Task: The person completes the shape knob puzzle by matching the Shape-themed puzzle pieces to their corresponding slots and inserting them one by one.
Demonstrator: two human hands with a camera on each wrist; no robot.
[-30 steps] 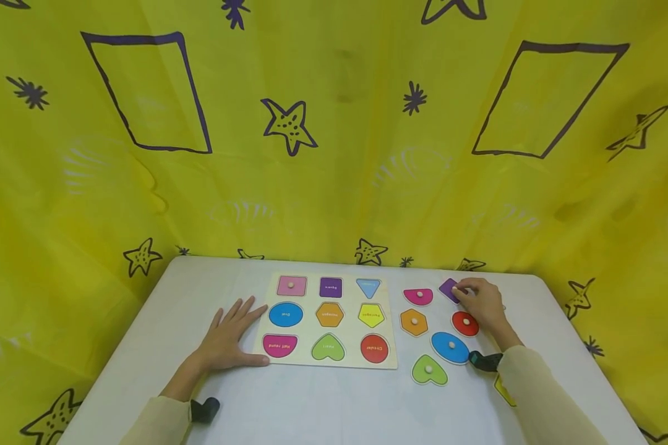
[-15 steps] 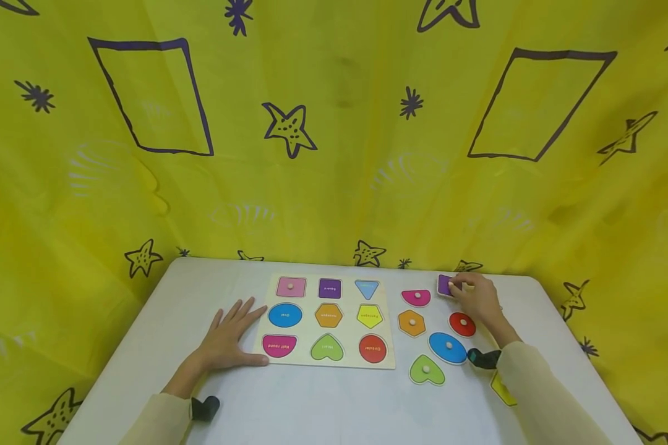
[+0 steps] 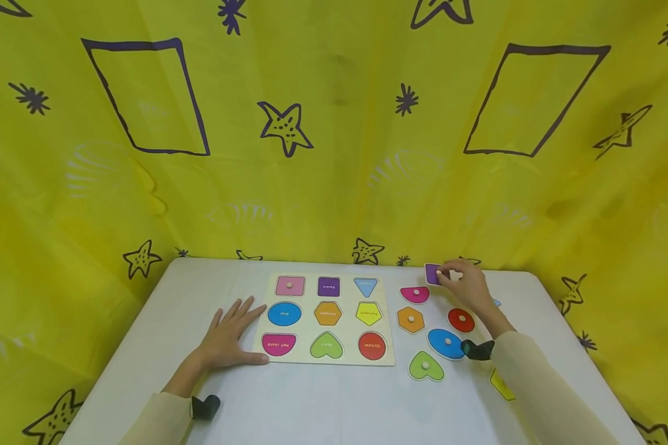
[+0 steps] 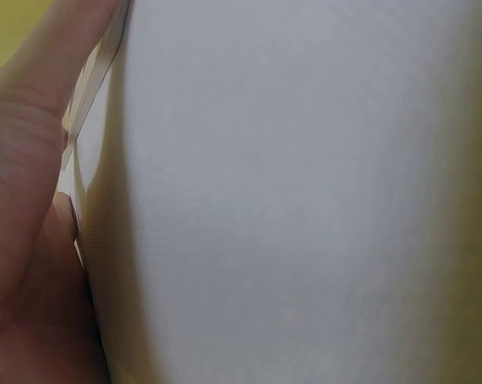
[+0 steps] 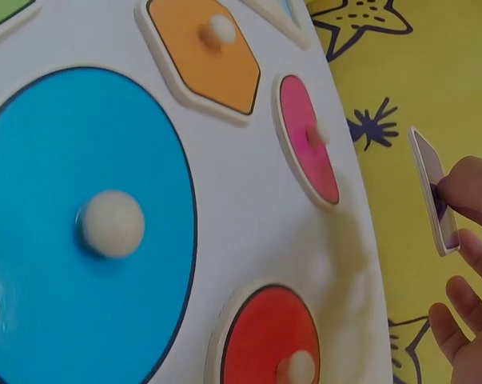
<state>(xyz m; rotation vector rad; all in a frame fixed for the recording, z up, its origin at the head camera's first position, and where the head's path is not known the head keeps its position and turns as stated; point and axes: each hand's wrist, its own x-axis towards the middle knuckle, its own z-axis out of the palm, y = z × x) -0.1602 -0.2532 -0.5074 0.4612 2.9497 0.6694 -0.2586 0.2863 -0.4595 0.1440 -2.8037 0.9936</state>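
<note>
Right hand (image 3: pixel 470 287): pinching the purple square piece (image 3: pixel 432 274) by its knob
Purple square piece: raised off the white table (image 3: pixel 334 408), beyond the pink half-round piece (image 3: pixel 409 295)
Left hand (image 3: pixel 227 339): fingers spread, touching the puzzle board (image 3: pixel 308 316)'s left edge
Board: pink rectangle piece (image 3: pixel 297 287) seated

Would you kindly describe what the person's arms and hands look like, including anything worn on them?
The left sleeve and right sleeve are cream and look plain. A dark attachment shows beside the left one, another beside the right. The left hand and right hand wear no gloves.
</note>
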